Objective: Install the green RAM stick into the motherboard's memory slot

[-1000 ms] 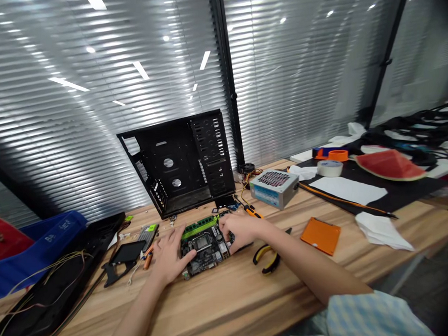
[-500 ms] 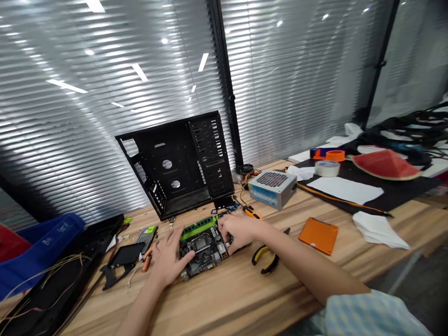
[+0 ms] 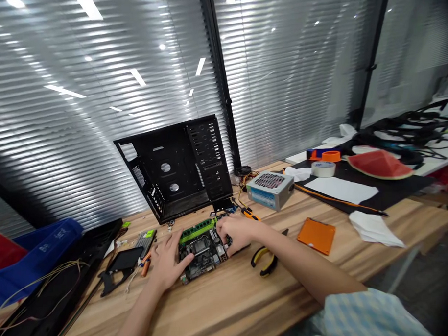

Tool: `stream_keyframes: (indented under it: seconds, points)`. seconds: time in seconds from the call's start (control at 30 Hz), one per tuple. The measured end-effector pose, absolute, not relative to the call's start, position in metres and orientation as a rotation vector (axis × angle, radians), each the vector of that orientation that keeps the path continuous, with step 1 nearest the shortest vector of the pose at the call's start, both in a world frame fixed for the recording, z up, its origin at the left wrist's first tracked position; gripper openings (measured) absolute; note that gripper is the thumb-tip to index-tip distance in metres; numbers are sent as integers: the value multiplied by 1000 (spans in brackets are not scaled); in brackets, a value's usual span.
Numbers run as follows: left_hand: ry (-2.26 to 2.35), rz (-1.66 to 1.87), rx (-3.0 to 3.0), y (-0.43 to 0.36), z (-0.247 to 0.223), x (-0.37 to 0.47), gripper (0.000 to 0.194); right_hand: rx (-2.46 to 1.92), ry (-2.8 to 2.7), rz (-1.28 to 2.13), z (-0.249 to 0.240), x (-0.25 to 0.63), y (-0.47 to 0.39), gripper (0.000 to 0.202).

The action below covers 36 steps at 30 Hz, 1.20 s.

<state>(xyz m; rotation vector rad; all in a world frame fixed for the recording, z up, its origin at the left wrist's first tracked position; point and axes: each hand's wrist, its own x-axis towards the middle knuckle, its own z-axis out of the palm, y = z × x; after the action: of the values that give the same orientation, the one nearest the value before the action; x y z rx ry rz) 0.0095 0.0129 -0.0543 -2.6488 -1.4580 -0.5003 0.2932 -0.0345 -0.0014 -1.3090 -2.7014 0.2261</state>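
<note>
1. The head camera is looking from the person's head, facing forward and down over the wooden table (image 3: pixel 211 319).
2. It is viewing the left hand (image 3: pixel 166 264) and right hand (image 3: pixel 238 233) from above at close range, both showing just below the middle of the frame.
3. It is also taking in the blinds (image 3: pixel 286 82), farther off across the upper frame, their dark post (image 3: pixel 221 79) leaning left toward the top.
</note>
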Motion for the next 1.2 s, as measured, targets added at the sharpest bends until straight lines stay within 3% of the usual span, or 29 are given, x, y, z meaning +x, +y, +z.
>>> stream_keyframes:
  seconds: [0.6, 1.0, 1.2]
  points:
    - [-1461, -497, -2661, 14, -56, 9, 69, -1224, -2548, 246, -8, 315, -21, 24]
    - [-1437, -482, -2656, 13, -56, 9, 70, -1234, -2515, 305, -14, 322, -14, 39]
    - [-1436, -485, -2656, 14, -57, 8, 69, -1258, -2550, 307, -16, 315, -15, 37]
